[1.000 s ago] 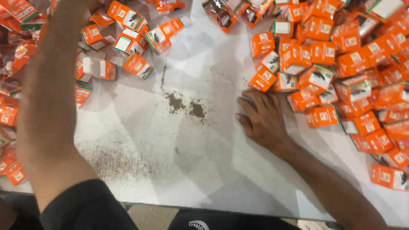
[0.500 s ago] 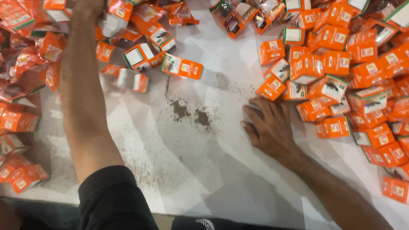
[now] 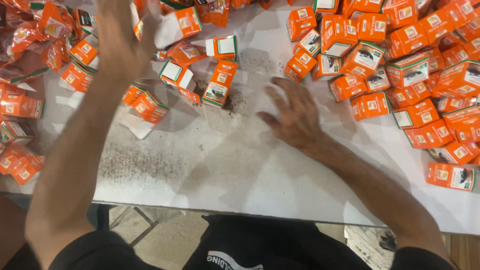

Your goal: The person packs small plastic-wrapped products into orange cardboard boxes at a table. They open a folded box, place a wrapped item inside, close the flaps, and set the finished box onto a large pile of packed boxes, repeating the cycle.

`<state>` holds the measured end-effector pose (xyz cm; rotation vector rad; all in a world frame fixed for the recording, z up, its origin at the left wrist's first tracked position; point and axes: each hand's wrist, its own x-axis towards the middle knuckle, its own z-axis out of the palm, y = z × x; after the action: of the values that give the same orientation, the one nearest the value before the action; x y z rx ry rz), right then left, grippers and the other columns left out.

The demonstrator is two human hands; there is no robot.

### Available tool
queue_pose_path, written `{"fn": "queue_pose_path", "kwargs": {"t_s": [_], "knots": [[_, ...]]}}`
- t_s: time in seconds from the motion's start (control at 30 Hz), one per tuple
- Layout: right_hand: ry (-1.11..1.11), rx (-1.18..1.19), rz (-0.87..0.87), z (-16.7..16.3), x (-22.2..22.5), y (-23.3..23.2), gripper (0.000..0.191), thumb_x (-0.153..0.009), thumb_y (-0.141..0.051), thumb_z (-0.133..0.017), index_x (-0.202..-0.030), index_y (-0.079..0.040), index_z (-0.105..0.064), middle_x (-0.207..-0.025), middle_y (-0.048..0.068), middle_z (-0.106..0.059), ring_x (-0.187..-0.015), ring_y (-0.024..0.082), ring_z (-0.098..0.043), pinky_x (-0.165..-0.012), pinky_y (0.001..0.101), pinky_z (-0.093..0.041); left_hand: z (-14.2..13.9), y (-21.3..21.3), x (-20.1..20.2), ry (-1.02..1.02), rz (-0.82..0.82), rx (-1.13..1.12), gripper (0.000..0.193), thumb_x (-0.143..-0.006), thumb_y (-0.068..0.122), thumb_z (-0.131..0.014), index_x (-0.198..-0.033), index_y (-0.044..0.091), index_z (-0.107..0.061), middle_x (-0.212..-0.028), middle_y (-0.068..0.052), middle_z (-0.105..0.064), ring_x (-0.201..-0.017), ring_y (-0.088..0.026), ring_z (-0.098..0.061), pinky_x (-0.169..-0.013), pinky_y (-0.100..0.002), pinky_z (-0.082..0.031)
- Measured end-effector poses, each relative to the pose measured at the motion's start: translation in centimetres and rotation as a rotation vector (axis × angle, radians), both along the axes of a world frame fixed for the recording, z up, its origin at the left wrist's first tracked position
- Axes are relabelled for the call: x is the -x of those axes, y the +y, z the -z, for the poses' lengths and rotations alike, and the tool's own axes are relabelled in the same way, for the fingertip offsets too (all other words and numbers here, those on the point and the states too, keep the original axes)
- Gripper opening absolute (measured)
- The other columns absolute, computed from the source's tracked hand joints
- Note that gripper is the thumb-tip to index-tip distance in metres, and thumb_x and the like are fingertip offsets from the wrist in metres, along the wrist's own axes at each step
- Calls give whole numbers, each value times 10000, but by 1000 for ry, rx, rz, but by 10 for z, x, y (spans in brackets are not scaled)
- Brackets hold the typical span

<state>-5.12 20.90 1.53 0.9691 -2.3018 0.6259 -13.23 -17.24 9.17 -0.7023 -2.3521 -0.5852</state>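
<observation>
Left hand [image 3: 117, 37] raised, gripping an orange box [image 3: 176, 26], right hand [image 3: 295, 115] flat, fingers spread, empty, on white table [image 3: 240, 170] beside box pile [image 3: 400, 60].

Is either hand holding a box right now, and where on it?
Left hand reaches an open orange box; grip can't be told. Right hand lies flat on the table, holding nothing.

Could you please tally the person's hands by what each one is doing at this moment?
Up at an orange box: 1, the left hand.
Spread flat on the white table, holding nothing: 1, the right hand.
Total: 2 hands.
</observation>
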Motion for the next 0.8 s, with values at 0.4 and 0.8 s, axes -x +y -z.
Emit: {"fn": "queue_pose_path", "kwargs": {"t_s": [0.4,0.8], "knots": [[-180,20,-84,13,10,-87,395,-822,-176,-730,-1189,-162,-584,-1566,214,-399,-1111,355,-641,-856,445,-601,33,4,-70,-5,-121,297,251,-1065,206,-669,-1270,69,-620,-1490,-142,-545,-1436,-380,-542,-1248,-586,-350],[-487,183,-106,16,-38,4,640,-872,-29,-790,-1441,-50,-498,-1313,91,-632,-1216,264,-599,-1077,464,-488,61,15,-11,-109,-35,615,838,-833,499,-822,-1432,-18,-547,-1235,-311,-533,-1018,-481,-669,-845,-545,-591]]}}
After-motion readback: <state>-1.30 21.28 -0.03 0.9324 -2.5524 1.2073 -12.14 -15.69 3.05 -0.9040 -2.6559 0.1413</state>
